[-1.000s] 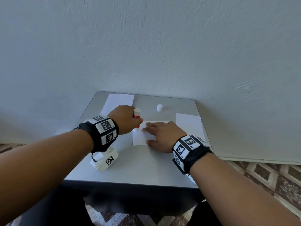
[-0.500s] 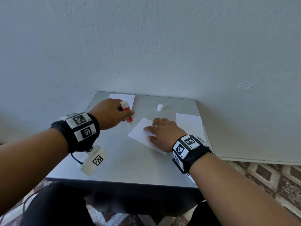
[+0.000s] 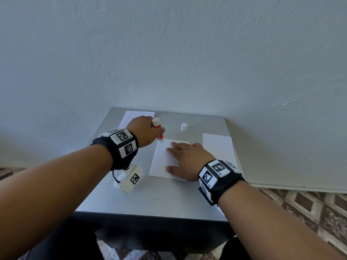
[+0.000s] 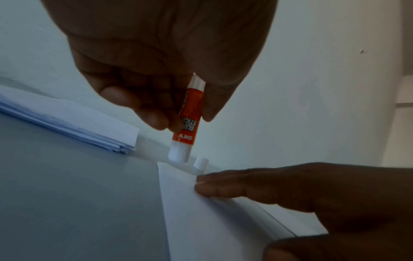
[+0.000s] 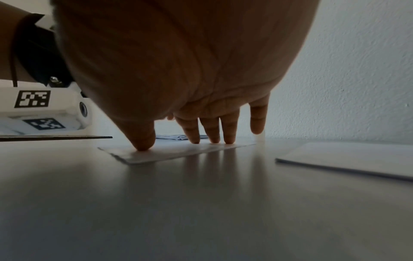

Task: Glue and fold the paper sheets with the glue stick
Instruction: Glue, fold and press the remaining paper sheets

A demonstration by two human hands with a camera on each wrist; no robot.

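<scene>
A white paper sheet (image 3: 162,160) (image 4: 201,220) (image 5: 178,151) lies in the middle of the grey table (image 3: 159,199). My right hand (image 3: 185,156) (image 5: 201,137) lies flat on it, with straight fingers and thumb pressing it down. My left hand (image 3: 148,132) (image 4: 176,114) holds an uncapped red and white glue stick (image 3: 158,131) (image 4: 188,121), upright and slightly tilted. Its white tip points down at the sheet's far left corner; whether it touches the paper I cannot tell.
The glue stick's white cap (image 3: 184,127) (image 4: 200,162) stands behind the sheet. A stack of paper (image 3: 131,117) (image 4: 73,123) lies at the table's far left, another sheet pile (image 3: 218,147) (image 5: 348,159) at the right edge. The wall stands right behind the table.
My right hand has turned the sheet from a skewed lie to square with the table. My left hand has brought the glue stick back to the right, down at the sheet's far left corner.
</scene>
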